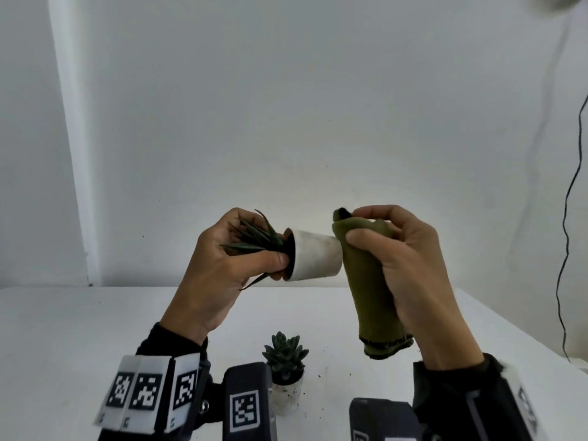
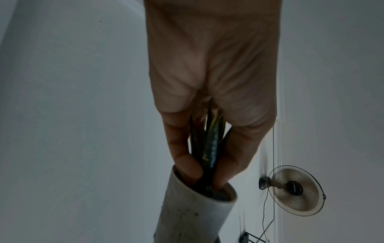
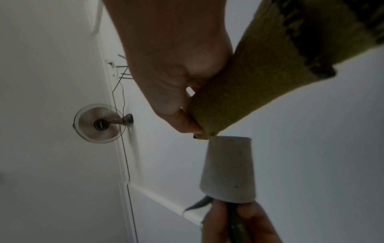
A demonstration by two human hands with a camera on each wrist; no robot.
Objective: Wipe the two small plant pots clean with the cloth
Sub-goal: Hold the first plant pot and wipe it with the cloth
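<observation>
My left hand (image 1: 222, 259) holds a small white pot (image 1: 315, 254) on its side in the air, fingers curled round the spiky dark plant (image 1: 254, 238) at its rim (image 2: 207, 192). The pot's base points right and meets an olive green cloth (image 1: 369, 281), which my right hand (image 1: 410, 262) grips in a bunch. In the right wrist view the cloth (image 3: 259, 82) touches the pot's base (image 3: 228, 164). A second small white pot (image 1: 288, 393), speckled with dirt and holding a rosette succulent (image 1: 284, 351), stands on the white table (image 1: 79, 329) below.
Soil crumbs (image 1: 331, 370) lie scattered on the table right of the standing pot. A black cable (image 1: 569, 202) hangs down the wall at the right. A wall fan (image 2: 295, 190) shows in the wrist views.
</observation>
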